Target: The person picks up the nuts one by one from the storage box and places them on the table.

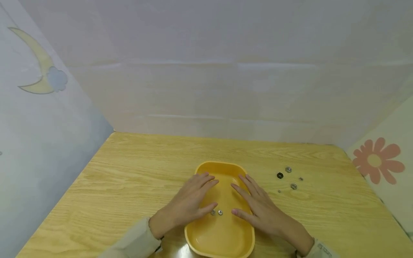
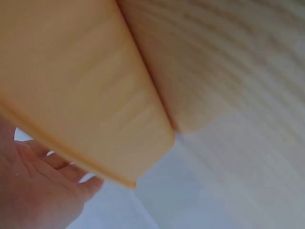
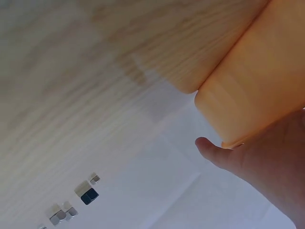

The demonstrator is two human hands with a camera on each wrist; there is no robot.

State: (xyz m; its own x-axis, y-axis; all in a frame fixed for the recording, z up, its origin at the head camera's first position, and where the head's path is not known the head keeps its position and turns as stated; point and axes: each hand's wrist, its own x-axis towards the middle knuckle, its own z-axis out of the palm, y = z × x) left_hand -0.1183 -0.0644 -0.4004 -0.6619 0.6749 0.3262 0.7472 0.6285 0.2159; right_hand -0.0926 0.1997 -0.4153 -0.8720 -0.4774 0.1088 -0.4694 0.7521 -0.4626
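Observation:
A yellow oblong tray [image 1: 222, 243] with rounded corners sits on the wooden table, and two small metal nuts [image 1: 220, 212] lie inside it. My left hand [image 1: 190, 200] reaches over the tray's left rim with fingers spread and holds nothing. Over the opposite rim is my right hand [image 1: 261, 208], its fingers also spread and nothing in them. In the left wrist view the tray's outer wall [image 2: 95, 86] stands beside the palm. The right wrist view shows the right hand [image 3: 267, 162] at the rim; whether either hand touches it I cannot tell.
Right of the tray, several loose nuts lie on the table [image 1: 129, 172], among them a black nut [image 1: 280, 175] and a silver nut [image 1: 293, 186]. A pale wall [image 1: 206, 89] stands behind the table, with further walls at left and right.

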